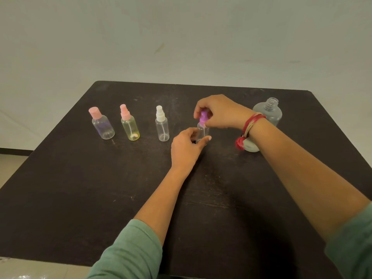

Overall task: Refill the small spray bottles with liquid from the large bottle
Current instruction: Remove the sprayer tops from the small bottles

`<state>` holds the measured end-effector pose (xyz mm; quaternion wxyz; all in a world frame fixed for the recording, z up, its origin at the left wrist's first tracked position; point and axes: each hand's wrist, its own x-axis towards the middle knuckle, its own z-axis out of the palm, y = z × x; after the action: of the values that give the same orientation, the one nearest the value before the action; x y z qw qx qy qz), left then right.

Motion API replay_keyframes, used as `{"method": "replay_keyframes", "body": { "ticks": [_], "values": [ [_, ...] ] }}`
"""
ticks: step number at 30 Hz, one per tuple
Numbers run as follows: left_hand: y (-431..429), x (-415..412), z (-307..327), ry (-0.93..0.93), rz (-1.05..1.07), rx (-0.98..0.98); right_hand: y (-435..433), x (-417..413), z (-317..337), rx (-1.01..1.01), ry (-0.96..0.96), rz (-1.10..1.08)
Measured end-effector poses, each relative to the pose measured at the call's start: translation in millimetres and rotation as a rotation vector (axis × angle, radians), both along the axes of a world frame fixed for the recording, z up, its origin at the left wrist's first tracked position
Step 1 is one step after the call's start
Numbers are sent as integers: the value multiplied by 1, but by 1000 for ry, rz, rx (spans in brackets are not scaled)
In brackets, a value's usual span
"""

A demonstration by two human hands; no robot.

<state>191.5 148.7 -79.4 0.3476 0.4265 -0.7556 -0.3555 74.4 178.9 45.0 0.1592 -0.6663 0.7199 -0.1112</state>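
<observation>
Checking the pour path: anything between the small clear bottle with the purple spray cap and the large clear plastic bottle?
Yes: the right hand, gripping the purple spray cap, lays its wrist across the gap before the large clear plastic bottle. That cap covers the small clear bottle, held by the left hand.

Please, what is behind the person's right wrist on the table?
The large bottle stands upright there. It is clear, and its threaded neck has no cap. The right forearm covers its lower part, so the base and any liquid level cannot be seen.
</observation>
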Motion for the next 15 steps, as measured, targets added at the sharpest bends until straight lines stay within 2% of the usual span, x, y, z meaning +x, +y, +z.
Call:
{"method": "replay_keyframes", "body": {
  "ticks": [4,7,9,15],
  "values": [
    [1,0,1,10,6,22,3,6,-2,79,-50,25],
    [2,-1,1,-3,29,12,1,10,-11,-8,119,-107],
    [2,0,0,-4,17,-15,0,12,-14,-58,164,-148],
    [1,0,0,10,6,-11,6,2,-1,-75,-98,-9]
  ]
}}
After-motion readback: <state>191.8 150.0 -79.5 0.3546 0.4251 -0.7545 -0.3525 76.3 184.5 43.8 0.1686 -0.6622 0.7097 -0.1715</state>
